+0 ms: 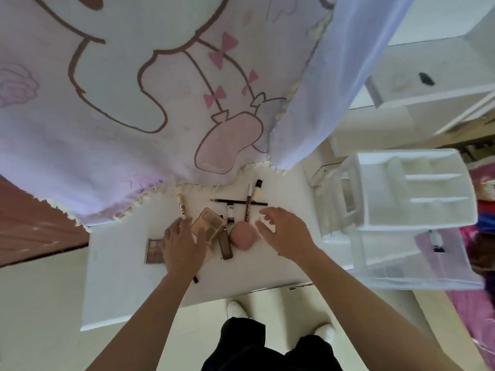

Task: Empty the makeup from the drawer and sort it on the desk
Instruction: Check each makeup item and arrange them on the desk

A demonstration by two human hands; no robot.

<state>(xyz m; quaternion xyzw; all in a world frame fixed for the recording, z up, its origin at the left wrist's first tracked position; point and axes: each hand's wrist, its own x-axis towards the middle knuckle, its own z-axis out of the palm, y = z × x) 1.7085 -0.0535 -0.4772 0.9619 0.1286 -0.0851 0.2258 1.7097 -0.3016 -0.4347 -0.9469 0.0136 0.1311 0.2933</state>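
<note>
Most of the makeup lay loose on the desk, not yet sorted: palettes, a pink sponge, crossed pencils. Your left hand rested flat on the palettes, and your right hand hovered beside the sponge, fingers spread, gripping nothing. One tube seemed left in the pulled-out drawer. The hanging blanket crowded the desk's far edge, the organizer its right.

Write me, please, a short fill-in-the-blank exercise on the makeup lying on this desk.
1. The sponge between the left hand and the right hand is ____ in colour.
2. The black pencil and the maroon pencil together form a ____.
3. The white organiser stands to the ____ of the makeup.
Missing words: pink; cross; right.
</note>
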